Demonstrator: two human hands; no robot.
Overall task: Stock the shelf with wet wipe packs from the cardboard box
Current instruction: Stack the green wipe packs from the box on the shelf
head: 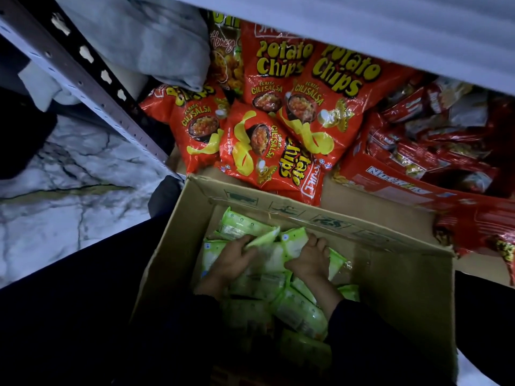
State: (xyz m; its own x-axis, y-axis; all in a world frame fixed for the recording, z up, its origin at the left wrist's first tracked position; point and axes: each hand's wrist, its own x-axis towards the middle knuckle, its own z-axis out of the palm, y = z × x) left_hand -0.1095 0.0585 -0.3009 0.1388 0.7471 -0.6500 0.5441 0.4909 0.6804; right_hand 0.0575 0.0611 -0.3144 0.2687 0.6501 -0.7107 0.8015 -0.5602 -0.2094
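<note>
An open cardboard box (390, 277) stands on the floor below me, holding several green and white wet wipe packs (242, 222). Both my hands are down inside it. My left hand (231, 260) curls its fingers round the left edge of a small stack of packs (271, 257) in the middle of the box. My right hand (309, 260) grips the same stack from the right side, fingers bent over its top. More packs lie loose under my wrists. The shelf board (362, 20) crosses the top of the view.
Red potato chip bags (278, 151) lie piled on the bottom level just beyond the box. A red carton of snack packets (404, 185) sits to the right. A grey metal shelf upright (92, 87) slants down at the left. Marble floor (69, 204) lies left of the box.
</note>
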